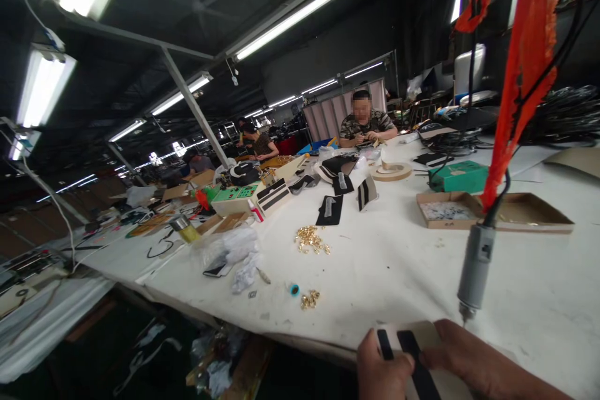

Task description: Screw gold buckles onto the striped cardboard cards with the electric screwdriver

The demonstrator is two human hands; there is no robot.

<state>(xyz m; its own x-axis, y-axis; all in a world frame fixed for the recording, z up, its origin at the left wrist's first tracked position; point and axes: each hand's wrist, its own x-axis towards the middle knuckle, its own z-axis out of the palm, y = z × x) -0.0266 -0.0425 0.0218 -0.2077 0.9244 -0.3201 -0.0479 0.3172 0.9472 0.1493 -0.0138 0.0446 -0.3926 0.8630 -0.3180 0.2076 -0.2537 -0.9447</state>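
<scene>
At the table's front edge, my left hand (382, 372) grips the left side of a beige panel with black stripes (409, 340), thumb on top. My right hand (473, 356) holds the same panel from the right, its thumb pressed near a black stripe. The panel's lower part runs out of view. Just above my right hand hangs a grey electric screwdriver (475, 269), tip down, tied with orange cloth (520, 75). Left of the panel lie a small pile of gold metal fittings (310, 299) and a small blue-rimmed round piece (294, 290).
A larger pile of gold fittings (312, 239) lies mid-table. Behind are black pieces (329, 209), a tape roll (390, 170) and a green box (458, 176). Shallow cardboard trays (534, 212) stand at right, crumpled plastic (234, 250) at left. A co-worker (368, 122) sits across the table.
</scene>
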